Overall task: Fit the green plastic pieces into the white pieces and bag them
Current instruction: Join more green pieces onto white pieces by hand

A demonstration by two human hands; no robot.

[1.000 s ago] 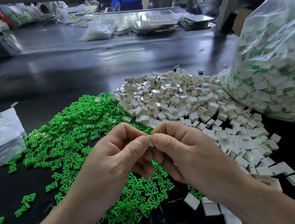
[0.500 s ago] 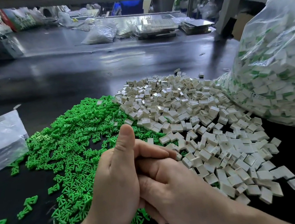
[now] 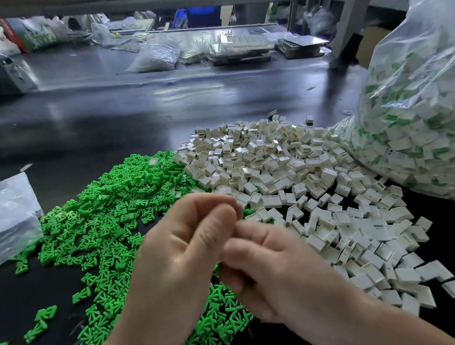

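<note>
My left hand (image 3: 179, 259) and my right hand (image 3: 279, 272) meet above the near edge of the piles, fingers curled and touching each other. The left thumb lies against its fingertips. Whatever sits between the fingers is hidden, and the right hand is blurred. A heap of green plastic pieces (image 3: 108, 210) spreads out left of and under the hands. A heap of white pieces (image 3: 275, 162) lies behind and to the right. A big clear bag (image 3: 423, 127) at the right edge holds white pieces with green showing in them.
A flat clear plastic bag (image 3: 4, 216) lies at the left edge of the dark table (image 3: 106, 122). Stray green pieces (image 3: 41, 320) sit near the front left. Bags, trays and a metal frame post (image 3: 350, 15) stand along the far side.
A second ago both hands pinched a small white piece at the fingertips. They then dropped and pressed together with the left thumb up; now they are raised again, the thumb folded down.
</note>
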